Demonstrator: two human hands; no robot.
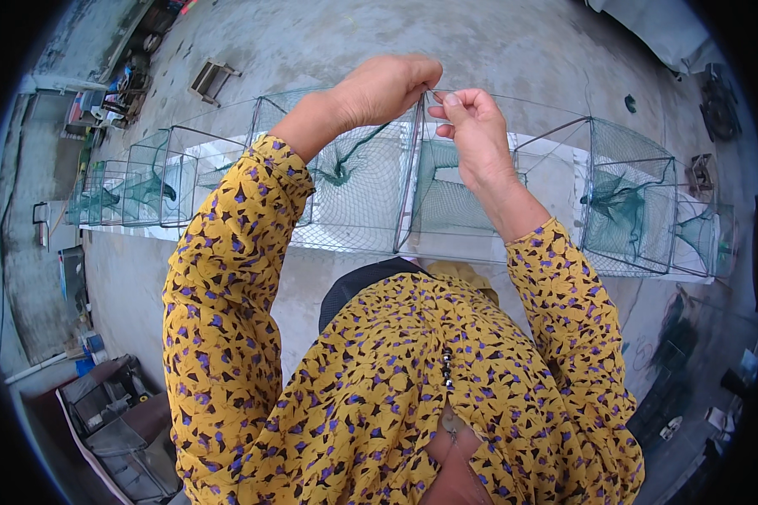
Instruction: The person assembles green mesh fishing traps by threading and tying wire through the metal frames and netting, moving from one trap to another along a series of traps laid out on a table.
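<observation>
At the top of the frame (411,172) bearing green net (354,198), the left hand (396,82) curls, its hold unclear, and the right hand (477,126) pinches a thin strand (437,92), apparently being worked, calling next for steady tension.

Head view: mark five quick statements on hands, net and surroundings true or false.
1. The left hand and right hand are near the net's upper edge. True.
2. The hands are spread wide apart. False: their fingertips are close together.
3. The sleeves are patterned yellow. True.
4. The net's mesh is bright red. False: it is green.
5. A stool is beyond the net, toward the left of the picture. True.
</observation>
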